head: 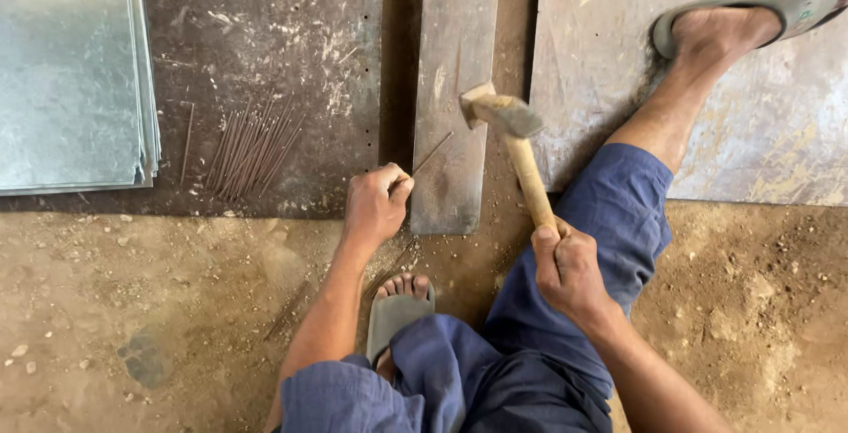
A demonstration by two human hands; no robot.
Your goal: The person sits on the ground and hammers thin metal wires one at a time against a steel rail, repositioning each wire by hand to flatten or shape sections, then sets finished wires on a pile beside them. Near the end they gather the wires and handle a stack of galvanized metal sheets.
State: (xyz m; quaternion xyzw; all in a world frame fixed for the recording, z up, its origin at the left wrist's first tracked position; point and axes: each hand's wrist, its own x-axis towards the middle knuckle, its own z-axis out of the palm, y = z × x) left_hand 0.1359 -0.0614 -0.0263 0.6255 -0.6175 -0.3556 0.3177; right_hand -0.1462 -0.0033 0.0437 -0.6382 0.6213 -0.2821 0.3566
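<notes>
Thin metal rod [430, 154] lies slanted across the lower part of a worn steel bar [453, 88], its long axis running from about seven o'clock at the pinched end up toward one o'clock at the free tip. The left hand [374, 206] is clenched around the rod's near end, knuckles resting at the bar's left edge, so the rod leads away from that hand up and to the right. The right hand [565, 265] grips the wooden handle of a hammer [515, 146], whose head hangs just beside the rod's tip, at roughly two o'clock from it and a little apart; from the right hand the rod sits at about ten o'clock. The hammer handle runs nearly six to twelve o'clock, leaning slightly left. Of the two, the left hand is on the rod, the right only near it through the hammer. At nine o'clock from the left hand lies a bundle of similar rods [252, 155], with stacked metal sheets [75, 71] beyond.
</notes>
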